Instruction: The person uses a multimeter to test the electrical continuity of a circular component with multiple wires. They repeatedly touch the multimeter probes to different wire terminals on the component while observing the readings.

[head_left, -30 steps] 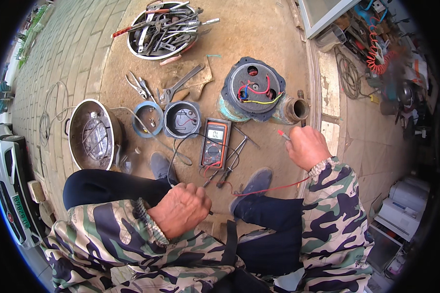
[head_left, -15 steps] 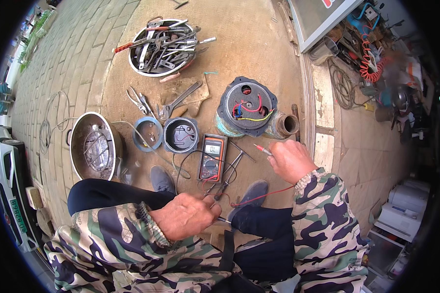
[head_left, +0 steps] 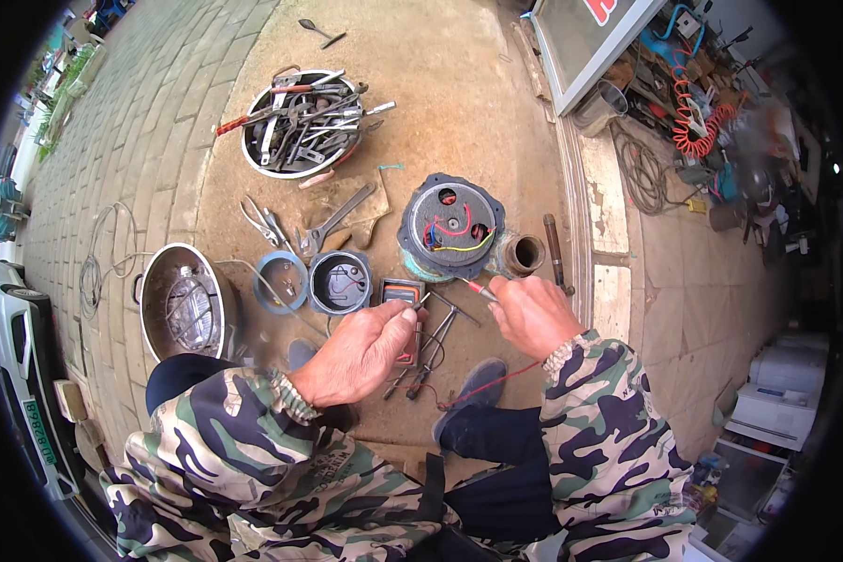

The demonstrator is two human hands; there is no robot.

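My right hand (head_left: 536, 317) pinches a red test probe (head_left: 481, 291), its tip at the near rim of a dark round pump motor (head_left: 451, 225). Red, blue and yellow wires come out of holes in the motor's top face, and a pipe outlet (head_left: 525, 253) sticks out at its right. My left hand (head_left: 367, 351) is closed round a black test probe (head_left: 425, 300), which points up and right, short of the motor. Behind that hand lies an orange-and-black multimeter (head_left: 402, 290), mostly covered. To its left stand a round grey housing cover (head_left: 340, 283) and a blue ring (head_left: 282, 307).
A basin (head_left: 253, 159) heaped with hand tools stands at the far left. Pliers (head_left: 264, 225) and an adjustable wrench (head_left: 339, 217) lie nearer. A metal pot (head_left: 217, 281) sits at the left. Right of the motor are a rod (head_left: 554, 253) and the doorway sill (head_left: 612, 309).
Both hands have moved toward the motor: the left up from my lap, now covering most of the multimeter, the right leftward until its probe meets the rim. The view has shifted slightly.
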